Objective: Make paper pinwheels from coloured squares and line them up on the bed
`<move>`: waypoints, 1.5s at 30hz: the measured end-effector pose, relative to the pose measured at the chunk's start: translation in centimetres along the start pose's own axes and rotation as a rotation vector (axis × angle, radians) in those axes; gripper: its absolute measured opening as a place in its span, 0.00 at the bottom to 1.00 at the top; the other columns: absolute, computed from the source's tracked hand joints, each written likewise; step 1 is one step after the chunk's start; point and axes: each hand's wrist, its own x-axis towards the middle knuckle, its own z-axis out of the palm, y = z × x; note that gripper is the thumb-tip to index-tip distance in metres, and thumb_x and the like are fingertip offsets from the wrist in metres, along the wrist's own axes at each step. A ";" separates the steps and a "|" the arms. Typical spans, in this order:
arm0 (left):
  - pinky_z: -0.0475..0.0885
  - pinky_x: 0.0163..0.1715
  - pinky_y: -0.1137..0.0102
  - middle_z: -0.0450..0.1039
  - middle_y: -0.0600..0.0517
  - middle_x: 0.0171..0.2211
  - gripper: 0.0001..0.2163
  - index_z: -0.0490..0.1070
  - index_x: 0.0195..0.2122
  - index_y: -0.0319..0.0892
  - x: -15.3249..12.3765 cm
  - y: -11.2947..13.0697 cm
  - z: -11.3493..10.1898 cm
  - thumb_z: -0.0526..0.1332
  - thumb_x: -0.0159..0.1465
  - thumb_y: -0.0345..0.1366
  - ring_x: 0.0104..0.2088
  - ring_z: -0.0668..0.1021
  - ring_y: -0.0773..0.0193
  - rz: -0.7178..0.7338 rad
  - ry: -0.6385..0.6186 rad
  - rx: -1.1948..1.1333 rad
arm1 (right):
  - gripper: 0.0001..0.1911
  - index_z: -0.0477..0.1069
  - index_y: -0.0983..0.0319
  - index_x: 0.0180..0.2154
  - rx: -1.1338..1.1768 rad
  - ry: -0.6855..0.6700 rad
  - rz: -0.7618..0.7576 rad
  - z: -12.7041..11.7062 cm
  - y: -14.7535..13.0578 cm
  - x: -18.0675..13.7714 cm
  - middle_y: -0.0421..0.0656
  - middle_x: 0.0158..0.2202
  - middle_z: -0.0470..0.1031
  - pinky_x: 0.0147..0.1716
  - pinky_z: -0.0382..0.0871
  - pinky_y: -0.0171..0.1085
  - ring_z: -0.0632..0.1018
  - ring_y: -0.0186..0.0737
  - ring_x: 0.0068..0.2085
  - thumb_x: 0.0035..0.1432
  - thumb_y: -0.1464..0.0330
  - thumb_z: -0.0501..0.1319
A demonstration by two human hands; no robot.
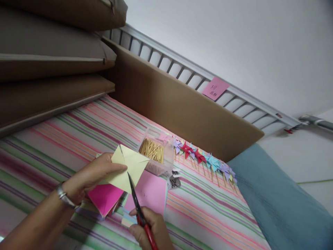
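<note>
Pinched between the thumb and fingers of my left hand (100,172) is a pale yellow paper square (134,163). Slits run inward from its top and right corners; my left fingers are partly hidden behind it. My right hand (154,224) grips a pair of red-handled scissors (136,201), whose dark blades reach the paper's lower part, near my left thumb. Below the square lie a bright pink paper stack (105,199) and light pink paper sheets (151,191). Just beyond it stands a clear plastic box (169,152) holding many small wooden sticks (153,151).
Paper pinwheels on sticks (200,158) lie in a row along the board (182,100) at the back. A small packet of metal pieces (174,181) is beside the box. Stacked padded brown pieces (57,62) rise at left; a striped cloth (208,211) covers the surface.
</note>
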 end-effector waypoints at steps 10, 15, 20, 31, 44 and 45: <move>0.73 0.29 0.62 0.80 0.45 0.27 0.13 0.77 0.36 0.38 -0.4 1.0 -1.6 0.68 0.49 0.36 0.27 0.79 0.50 0.076 0.129 -0.123 | 0.18 0.71 0.61 0.45 0.012 -0.045 -0.008 -0.6 0.1 0.2 0.37 0.26 0.65 0.24 0.63 0.31 0.70 0.33 0.23 0.49 0.71 0.60; 0.72 0.29 0.64 0.80 0.45 0.27 0.14 0.77 0.36 0.37 -0.8 0.8 -0.9 0.67 0.50 0.38 0.28 0.79 0.52 0.029 -0.007 -0.010 | 0.18 0.67 0.61 0.45 0.247 0.131 -0.207 -1.1 1.0 1.2 0.43 0.30 0.74 0.35 0.68 0.38 0.75 0.40 0.32 0.52 0.64 0.63; 0.68 0.26 0.70 0.80 0.49 0.26 0.11 0.78 0.33 0.37 0.4 -2.4 2.0 0.63 0.48 0.31 0.25 0.78 0.58 -0.082 -0.257 0.276 | 0.27 0.65 0.59 0.49 0.454 0.332 -0.340 -1.7 2.8 1.5 0.44 0.32 0.74 0.26 0.67 0.37 0.74 0.40 0.28 0.52 0.51 0.62; 0.67 0.26 0.70 0.79 0.46 0.28 0.11 0.77 0.33 0.35 1.4 -4.8 3.8 0.64 0.49 0.34 0.27 0.78 0.58 -0.106 -0.339 0.326 | 0.20 0.66 0.60 0.45 0.365 0.404 -0.209 -1.9 1.8 0.4 0.41 0.32 0.72 0.22 0.62 0.31 0.71 0.36 0.28 0.50 0.62 0.62; 0.71 0.37 0.69 0.81 0.45 0.37 0.13 0.77 0.41 0.39 0.9 -6.6 9.1 0.66 0.56 0.37 0.36 0.79 0.56 0.024 -0.159 -0.220 | 0.17 0.62 0.57 0.49 0.647 0.655 -0.306 -1.9 1.3 1.1 0.37 0.32 0.66 0.20 0.67 0.31 0.70 0.32 0.26 0.57 0.67 0.60; 0.71 0.38 0.68 0.81 0.44 0.38 0.13 0.77 0.42 0.39 0.9 -6.8 9.4 0.66 0.55 0.37 0.37 0.79 0.56 0.036 -0.146 -0.235 | 0.18 0.62 0.57 0.49 0.649 0.652 -0.305 -1.8 1.3 1.1 0.37 0.32 0.66 0.20 0.67 0.31 0.71 0.33 0.26 0.57 0.67 0.60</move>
